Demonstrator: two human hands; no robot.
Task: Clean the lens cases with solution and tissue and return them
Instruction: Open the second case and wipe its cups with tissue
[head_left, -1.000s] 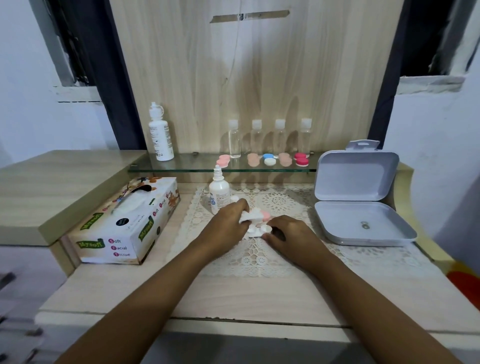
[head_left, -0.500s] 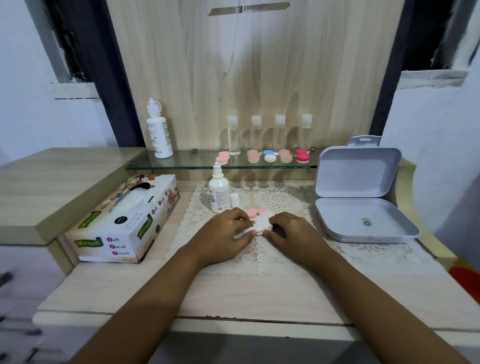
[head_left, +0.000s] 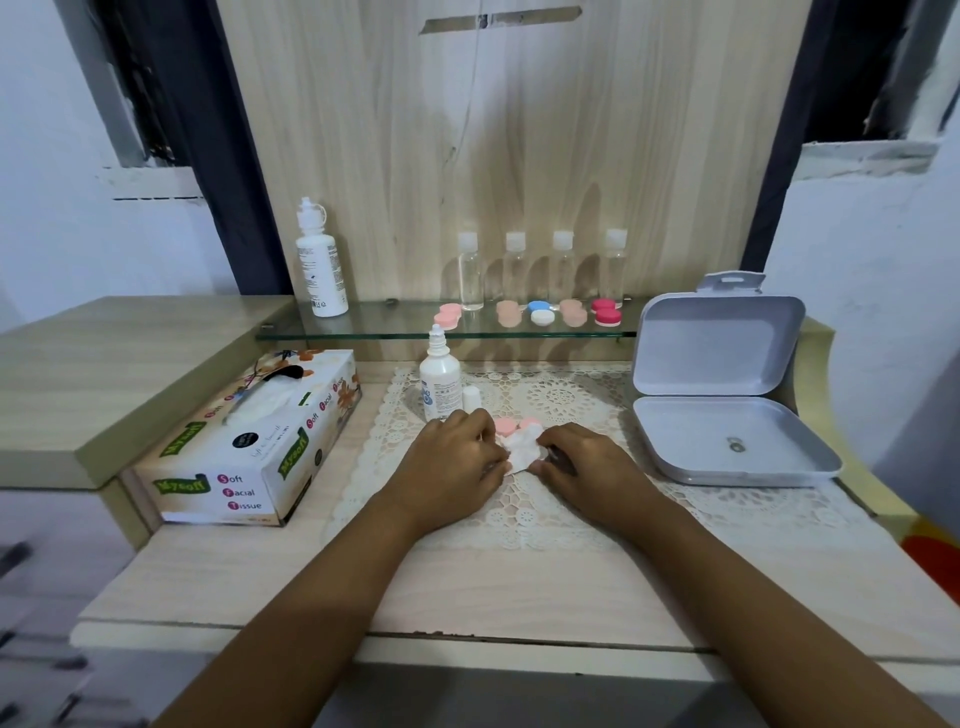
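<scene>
Tissue work on one pink lens case at the middle of the counter (head_left: 467, 587).

The left hand (head_left: 452, 457) and right hand (head_left: 587, 467) rest on the lace mat (head_left: 561, 499), the fingers of both curled and pinching a crumpled tissue (head_left: 521, 449) between them. The pink lens case (head_left: 506, 427) lies touching the tissue's far edge. Whether part of it sits under the tissue is hidden. The solution bottle (head_left: 440, 382) stands uncapped just behind the left hand, so wetting looks done and wiping seems underway. Five other lens cases (head_left: 540, 312) sit on the glass shelf (head_left: 374, 322) along the back edge. I cannot tell whether they are cleaned, and returning this one is left.
</scene>
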